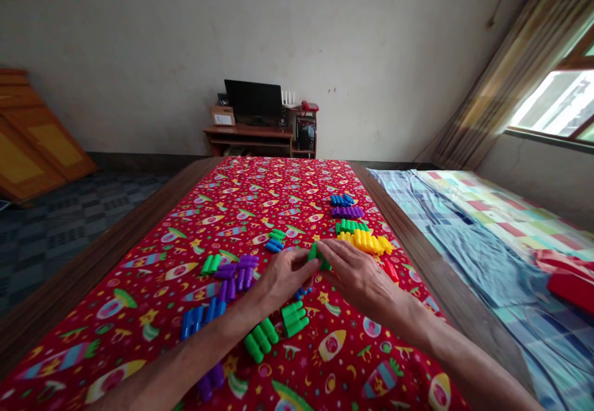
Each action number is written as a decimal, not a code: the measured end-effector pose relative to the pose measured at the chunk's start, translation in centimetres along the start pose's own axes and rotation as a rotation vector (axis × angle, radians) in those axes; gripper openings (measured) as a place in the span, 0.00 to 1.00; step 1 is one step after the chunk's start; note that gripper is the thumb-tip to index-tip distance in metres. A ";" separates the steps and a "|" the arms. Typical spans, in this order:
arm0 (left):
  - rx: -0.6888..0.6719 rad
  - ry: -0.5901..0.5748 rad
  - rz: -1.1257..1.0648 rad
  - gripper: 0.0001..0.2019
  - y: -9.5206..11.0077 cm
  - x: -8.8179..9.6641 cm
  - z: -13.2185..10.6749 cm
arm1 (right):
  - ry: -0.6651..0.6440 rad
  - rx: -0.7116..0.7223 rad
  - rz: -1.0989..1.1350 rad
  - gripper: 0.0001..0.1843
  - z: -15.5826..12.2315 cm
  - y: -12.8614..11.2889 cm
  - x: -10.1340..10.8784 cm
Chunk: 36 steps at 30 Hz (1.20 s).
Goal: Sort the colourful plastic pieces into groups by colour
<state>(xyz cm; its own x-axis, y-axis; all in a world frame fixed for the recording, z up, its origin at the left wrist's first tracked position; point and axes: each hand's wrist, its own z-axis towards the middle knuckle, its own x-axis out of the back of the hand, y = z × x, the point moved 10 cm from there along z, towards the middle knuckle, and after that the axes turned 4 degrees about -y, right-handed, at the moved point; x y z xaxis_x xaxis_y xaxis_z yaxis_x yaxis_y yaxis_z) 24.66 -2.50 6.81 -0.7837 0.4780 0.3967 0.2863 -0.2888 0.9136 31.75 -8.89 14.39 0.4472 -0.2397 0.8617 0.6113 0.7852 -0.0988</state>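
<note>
Head view: green piece held between two hands, above a red cloth

From my remote seat I see a bare left hand (pixel 283 275) and a bare right hand (pixel 355 268) meeting above a table covered by a red cloth printed with rockets (pixel 331 344). Between them is a small, glossy green plastic piece (pixel 312 252).

The left thumb and fingers pinch it. The right hand's fingers reach over its right side, nearly straight and side by side; their undersides are hidden, so I cannot tell whether they grip it too. More green shows beneath them, and I cannot tell whether that is a second piece.

I judge the key relation to be this: the green piece lies right at the left fingertips, with the right hand across from it. Its long axis seems tilted upward, though fingers cover too much for certainty.

A ridged yellow plastic row (pixel 364 241) lies just beyond the right hand. A ridged green plastic block (pixel 294 318) lies nearer the wearer, apart from both hands.
</note>
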 end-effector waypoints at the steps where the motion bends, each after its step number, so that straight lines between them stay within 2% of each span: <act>1: -0.015 -0.014 -0.026 0.21 0.3 -0.5 0.2 | 0.009 -0.013 0.007 0.18 -0.1 0.8 0.2; 4: -0.076 -0.013 0.023 0.19 1.4 -0.4 -0.1 | 0.032 -0.078 0.034 0.19 -0.9 5.7 1.7; 5: -0.106 0.013 0.094 0.18 1.7 0.3 -0.5 | 0.040 -0.124 0.035 0.20 -1.4 8.2 2.3; 8: -0.199 0.110 0.368 0.15 1.6 2.9 -1.8 | -0.051 -0.396 0.022 0.23 -3.2 17.7 2.7; 10: -0.220 0.150 0.491 0.15 0.4 4.7 -2.5 | -0.158 -0.511 0.022 0.22 -4.3 22.8 1.8; 11: -0.214 0.169 0.537 0.15 -0.5 5.6 -2.7 | -0.209 -0.540 0.027 0.22 -4.8 24.6 1.1; 13: -0.199 0.207 0.610 0.15 -2.1 7.4 -2.9 | -0.305 -0.548 0.036 0.21 -5.2 26.6 -0.6; 17: -0.166 0.225 0.702 0.16 -4.8 9.2 -2.4 | -0.436 -0.471 0.067 0.20 -5.1 26.8 -3.5; 21: -0.168 0.174 0.755 0.15 -7.1 8.8 -1.1 | -0.467 -0.423 0.154 0.20 -4.8 26.5 -4.8; 25: -0.230 0.153 0.790 0.16 -8.5 8.1 -0.5 | -0.449 -0.459 0.194 0.20 -5.3 27.4 -5.1; 28: -0.229 0.145 0.790 0.16 -8.7 8.0 -0.2 | -0.348 -0.489 0.190 0.18 -5.2 27.5 -3.8; 31: -0.190 0.143 0.795 0.12 -8.0 8.1 0.2 | -0.217 -0.505 0.132 0.18 -4.7 26.7 -1.5; 33: -0.177 0.138 0.805 0.08 -7.2 8.1 0.5 | -0.148 -0.483 0.099 0.19 -3.9 25.4 0.0; 36: -0.187 0.107 0.833 0.07 -6.1 7.7 0.7 | -0.105 -0.395 0.078 0.20 -2.3 22.1 1.5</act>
<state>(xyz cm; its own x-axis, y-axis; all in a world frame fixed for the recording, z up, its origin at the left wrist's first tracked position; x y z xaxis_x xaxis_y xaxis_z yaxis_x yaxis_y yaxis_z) 17.27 3.57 4.36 -0.4082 -0.0283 0.9124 0.7033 -0.6470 0.2946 47.43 6.76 12.37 0.4458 -0.1121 0.8881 0.7908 0.5142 -0.3320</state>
